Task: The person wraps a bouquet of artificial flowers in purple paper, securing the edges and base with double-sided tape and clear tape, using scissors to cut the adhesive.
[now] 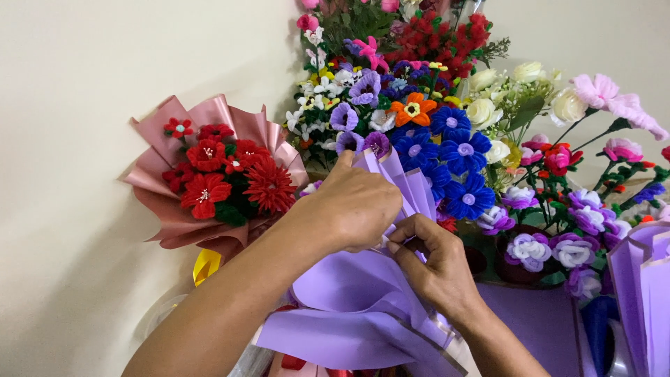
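Head view: low in the middle of the frame, purple wrapping paper (pixel 349 307) is held by two bare hands. The left hand (pixel 352 206) is curled over the top folds of the paper, and its fingers are closed on them. The right hand (pixel 433 262) is just beside it, and one fold is pinched between its thumb and fingers. The paper is already folded into a cone with pleats at the top, so the wrap looks partly made. The bottom sheet still lies loose and flat, and no ribbon is seen around it, so some work looks left.

Little room is left to the right, where more purple paper (pixel 645 293) stands near the edge of the frame. Just behind the hands, blue flowers (pixel 447 157) are packed close to the pleats. At the left, a red bouquet in pink paper (pixel 216 174) leans on the wall, a little apart. A bare wall (pixel 70 139) fills the upper left, and more room is open there.
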